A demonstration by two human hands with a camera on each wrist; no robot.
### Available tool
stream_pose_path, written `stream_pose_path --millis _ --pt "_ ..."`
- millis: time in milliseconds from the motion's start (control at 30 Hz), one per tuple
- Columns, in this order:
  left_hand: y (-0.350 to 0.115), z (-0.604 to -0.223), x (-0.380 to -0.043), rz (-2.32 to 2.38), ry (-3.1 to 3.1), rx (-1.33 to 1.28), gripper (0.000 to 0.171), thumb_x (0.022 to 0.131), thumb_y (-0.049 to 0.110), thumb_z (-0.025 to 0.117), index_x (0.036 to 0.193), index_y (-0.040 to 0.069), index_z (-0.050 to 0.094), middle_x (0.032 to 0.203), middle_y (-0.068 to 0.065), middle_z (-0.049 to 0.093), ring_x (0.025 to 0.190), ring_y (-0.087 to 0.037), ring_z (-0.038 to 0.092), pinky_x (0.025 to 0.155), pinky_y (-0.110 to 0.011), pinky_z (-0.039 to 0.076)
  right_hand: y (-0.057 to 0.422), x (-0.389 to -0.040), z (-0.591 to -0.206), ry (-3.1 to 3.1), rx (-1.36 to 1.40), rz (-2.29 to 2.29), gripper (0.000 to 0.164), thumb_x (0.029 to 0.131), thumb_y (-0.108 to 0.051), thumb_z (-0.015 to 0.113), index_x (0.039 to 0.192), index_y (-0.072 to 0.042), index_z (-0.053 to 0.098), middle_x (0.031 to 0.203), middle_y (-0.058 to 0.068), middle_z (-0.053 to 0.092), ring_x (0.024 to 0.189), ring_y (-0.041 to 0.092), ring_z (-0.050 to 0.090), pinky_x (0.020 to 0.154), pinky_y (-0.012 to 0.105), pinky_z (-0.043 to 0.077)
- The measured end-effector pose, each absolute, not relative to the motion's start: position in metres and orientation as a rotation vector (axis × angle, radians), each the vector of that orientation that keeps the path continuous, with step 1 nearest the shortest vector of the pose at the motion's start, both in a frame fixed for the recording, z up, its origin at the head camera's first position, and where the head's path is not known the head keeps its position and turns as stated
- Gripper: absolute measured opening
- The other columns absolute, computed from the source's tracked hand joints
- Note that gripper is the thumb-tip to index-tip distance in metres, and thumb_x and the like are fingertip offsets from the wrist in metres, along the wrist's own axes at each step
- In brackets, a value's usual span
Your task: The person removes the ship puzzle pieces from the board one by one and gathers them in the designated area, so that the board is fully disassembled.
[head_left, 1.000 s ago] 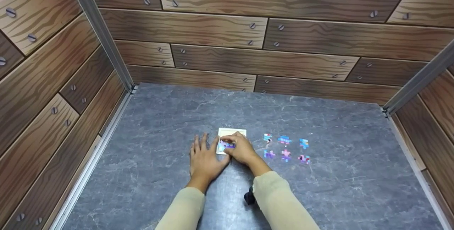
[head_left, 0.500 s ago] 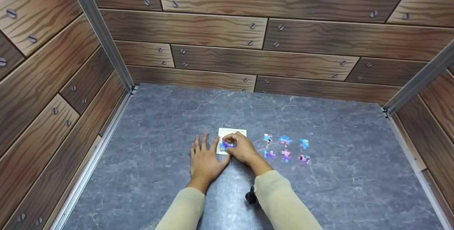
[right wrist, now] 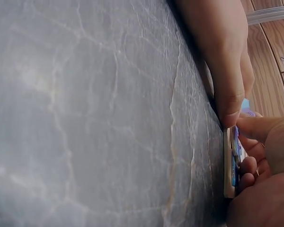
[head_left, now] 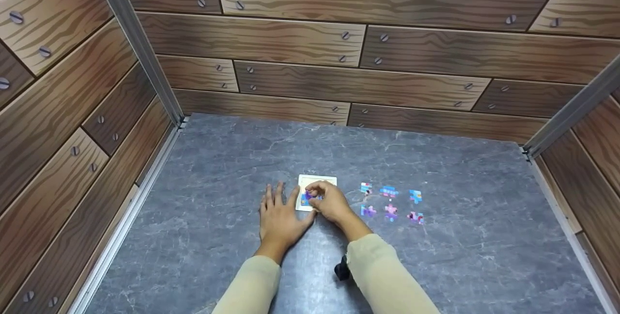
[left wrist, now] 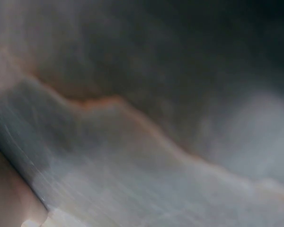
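Note:
A small pale puzzle tray (head_left: pixel 317 177) lies on the table, with blue and purple jigsaw pieces (head_left: pixel 304 202) in its near part. My left hand (head_left: pixel 283 222) rests with fingers spread along the tray's left side, its thumb at the near edge. Over the tray, my right hand (head_left: pixel 334 203) pinches a purple and light-blue puzzle piece (right wrist: pixel 246 108) between thumb and fingers. That piece stands up at an angle in the right wrist view, and the fingers hide part of it. The left wrist view is blurred, with a bit of the hand (left wrist: pixel 12 198) in its lower left corner.
To the right of the tray, loose puzzle pieces (head_left: pixel 390 209) lie in two rows of three on the grey marbled table (head_left: pixel 232 159). Wood-patterned walls (head_left: pixel 300 76) enclose the table at the back and sides. A small black device (head_left: pixel 342 269) sits at the right wrist.
The right fingers have shifted slightly rightward over the tray, and the purple piece between them has turned. More of the blue pieces below now shows. The left hand stays put.

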State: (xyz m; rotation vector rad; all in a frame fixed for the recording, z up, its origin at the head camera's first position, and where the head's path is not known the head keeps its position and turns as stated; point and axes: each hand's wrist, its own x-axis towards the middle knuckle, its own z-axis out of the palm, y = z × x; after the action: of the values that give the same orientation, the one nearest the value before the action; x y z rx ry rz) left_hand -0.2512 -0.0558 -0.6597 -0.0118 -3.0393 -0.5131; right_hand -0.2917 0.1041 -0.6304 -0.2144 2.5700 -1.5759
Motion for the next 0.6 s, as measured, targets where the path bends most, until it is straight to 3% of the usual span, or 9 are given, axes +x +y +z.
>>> stream_pose_path --millis 200,467,600 --pt "-0.0555 -0.6583 -0.2507 -0.506 -3.034 -0.015 0.087 0.092 0.085 0.054 0.165 0.036 0.046 0.179 -0.016 0.031 0.167 -0.05 0.02 0.134 -0.066 0.022 0.1032 -0.2917 -0.6288 2.579 -0.185 -1.595 0.031 0.093 0.011 0.072 0.119 -0.005 0.075 0.096 0.004 0.066 0.097 0.018 0.063 0.09 0.031 0.049" --pt "-0.0556 -0.6593 -0.2507 -0.524 -3.021 -0.01 0.085 0.092 0.081 0.056 0.164 0.036 0.048 0.178 -0.016 0.032 0.167 -0.05 0.022 0.134 -0.066 0.023 0.0997 -0.2908 -0.629 2.796 -0.244 -1.349 0.029 0.101 -0.004 0.071 0.128 -0.012 0.078 0.099 0.009 0.068 0.088 0.017 0.061 0.081 0.035 0.051" --pt "-0.0561 -0.66 -0.2517 -0.531 -3.015 -0.011 0.084 0.093 0.08 0.056 0.163 0.036 0.049 0.177 -0.016 0.033 0.167 -0.05 0.021 0.134 -0.066 0.024 0.0987 -0.2916 -0.6302 2.85 -0.261 -1.324 0.032 0.099 -0.007 0.073 0.131 -0.01 0.076 0.097 0.009 0.067 0.086 0.018 0.06 0.08 0.037 0.049"
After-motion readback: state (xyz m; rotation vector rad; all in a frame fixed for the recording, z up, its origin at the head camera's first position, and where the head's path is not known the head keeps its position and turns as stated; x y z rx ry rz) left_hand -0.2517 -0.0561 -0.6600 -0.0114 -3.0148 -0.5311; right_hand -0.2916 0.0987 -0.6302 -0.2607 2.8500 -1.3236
